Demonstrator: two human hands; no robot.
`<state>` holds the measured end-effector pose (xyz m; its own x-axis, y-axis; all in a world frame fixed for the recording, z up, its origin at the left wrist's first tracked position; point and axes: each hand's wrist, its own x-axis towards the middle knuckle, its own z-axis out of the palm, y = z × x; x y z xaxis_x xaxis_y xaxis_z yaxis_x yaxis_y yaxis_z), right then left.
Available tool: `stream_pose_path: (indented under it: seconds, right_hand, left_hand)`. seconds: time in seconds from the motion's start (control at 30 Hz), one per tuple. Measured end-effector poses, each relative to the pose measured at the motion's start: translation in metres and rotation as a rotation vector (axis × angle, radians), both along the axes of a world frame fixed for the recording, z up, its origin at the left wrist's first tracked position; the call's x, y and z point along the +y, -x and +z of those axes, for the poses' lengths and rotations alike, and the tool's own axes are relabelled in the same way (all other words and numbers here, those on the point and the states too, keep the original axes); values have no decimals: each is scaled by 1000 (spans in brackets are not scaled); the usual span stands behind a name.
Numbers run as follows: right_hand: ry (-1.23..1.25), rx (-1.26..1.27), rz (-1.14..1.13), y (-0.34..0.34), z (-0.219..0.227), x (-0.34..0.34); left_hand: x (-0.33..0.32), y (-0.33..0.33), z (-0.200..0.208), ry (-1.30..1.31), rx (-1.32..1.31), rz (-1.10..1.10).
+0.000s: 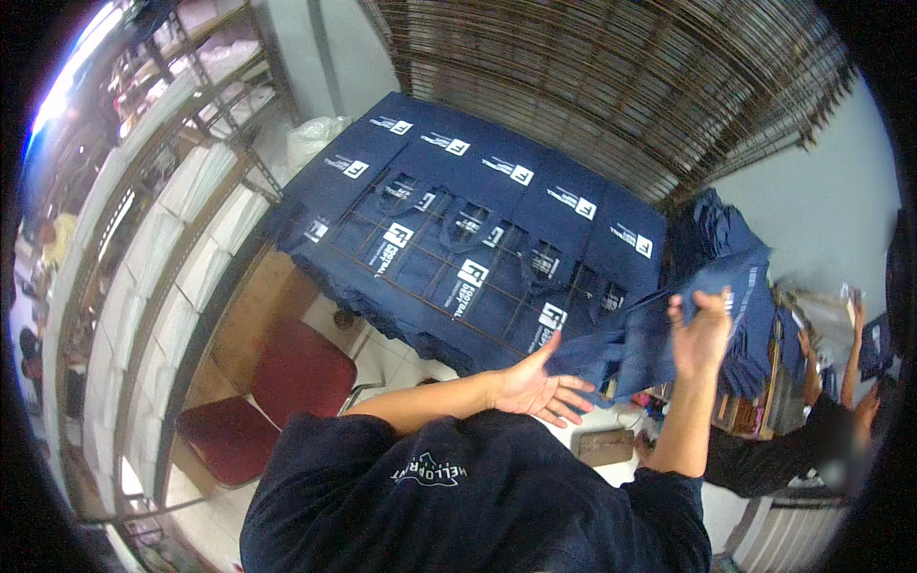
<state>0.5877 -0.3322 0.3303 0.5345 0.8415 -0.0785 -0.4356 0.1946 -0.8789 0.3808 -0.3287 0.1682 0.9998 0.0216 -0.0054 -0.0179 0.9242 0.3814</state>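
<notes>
Navy cloth bags with white printed squares lie spread in rows [458,239] on a wire rack. My left hand [543,387] is open, palm up, under the edge of a loose navy bag [621,349] at the rows' right end. My right hand [702,329] is raised and pinches the upper part of that same bag, lifting it. A heap of more navy bags [726,258] hangs behind my right hand.
A red padded chair [277,392] stands at the lower left beside a tall shelf with white stacks [181,258]. A stack of wire racks [611,86] leans at the back. Another person in a dark top [812,430] works at the right, hands raised.
</notes>
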Motion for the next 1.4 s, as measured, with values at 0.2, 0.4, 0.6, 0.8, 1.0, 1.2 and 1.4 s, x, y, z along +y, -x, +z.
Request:
stream_pose_path:
  seconds: [0.2, 0.4, 0.6, 0.8, 1.0, 1.2, 1.4]
  right_hand:
    - [186, -51, 384, 100, -23, 70]
    - [185, -198, 701, 187, -9, 131]
    - [-52, -498, 738, 238, -5, 159]
    - [187, -520, 729, 260, -81, 189]
    - [384, -423, 652, 296, -213, 234]
    - [653, -397, 696, 327, -275, 239]
    - [634, -339, 719, 326, -285, 244]
  left_hand:
    - [21, 82, -14, 433, -182, 113]
    - [69, 160, -25, 419, 138, 656]
    - [146, 242, -11, 17, 391, 1303]
    - [199, 316, -15, -612, 788, 1714]
    - [252, 356, -62, -937, 1268, 1560]
    - [273, 380, -135, -1075, 1545, 1453]
    - [278, 377, -136, -1014, 1616, 1425]
